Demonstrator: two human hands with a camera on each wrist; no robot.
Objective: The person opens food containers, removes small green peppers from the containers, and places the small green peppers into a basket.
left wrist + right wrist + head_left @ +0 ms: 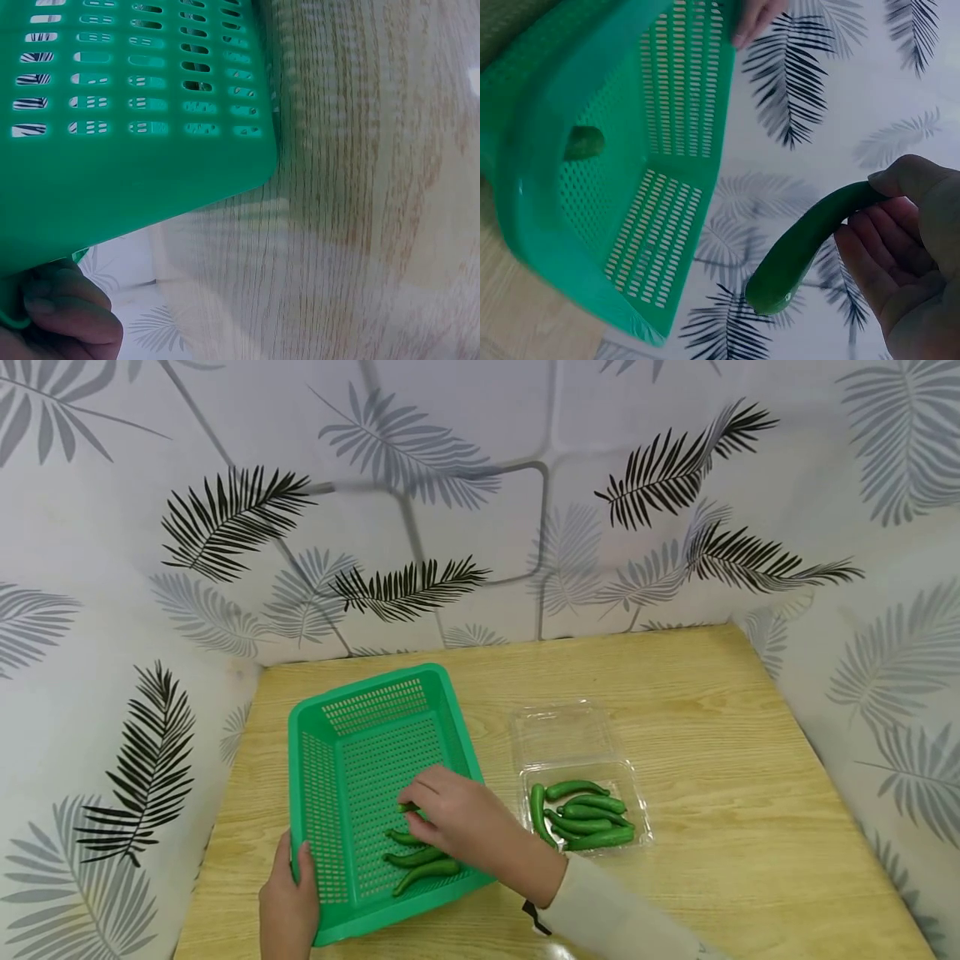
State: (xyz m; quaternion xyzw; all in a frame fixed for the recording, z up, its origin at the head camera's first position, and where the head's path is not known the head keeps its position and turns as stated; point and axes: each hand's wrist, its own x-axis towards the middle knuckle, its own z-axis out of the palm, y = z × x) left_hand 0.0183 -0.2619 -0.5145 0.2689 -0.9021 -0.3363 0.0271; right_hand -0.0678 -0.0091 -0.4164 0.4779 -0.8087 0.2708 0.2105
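My right hand (457,818) is over the green plastic basket (313,935) and pinches a green chili pepper (802,247) by its narrow end, between thumb and fingers. The chili is curved, smooth and blunt at its free end; in the head view the hand hides most of it. Three more chili peppers (416,857) lie on the basket floor near its front right corner, one partly behind the hand. At the basket's left side my left hand (288,897) grips the rim, thumb on the inside; its curled fingers (75,315) show in the left wrist view.
To the right of the basket, a clear plastic clamshell box (641,802) stands with its lid (562,735) folded back, holding several green chili peppers (592,818). Both rest on a wood-grain table (720,760). Leaf-patterned cloth (480,527) stands around the table's back and sides.
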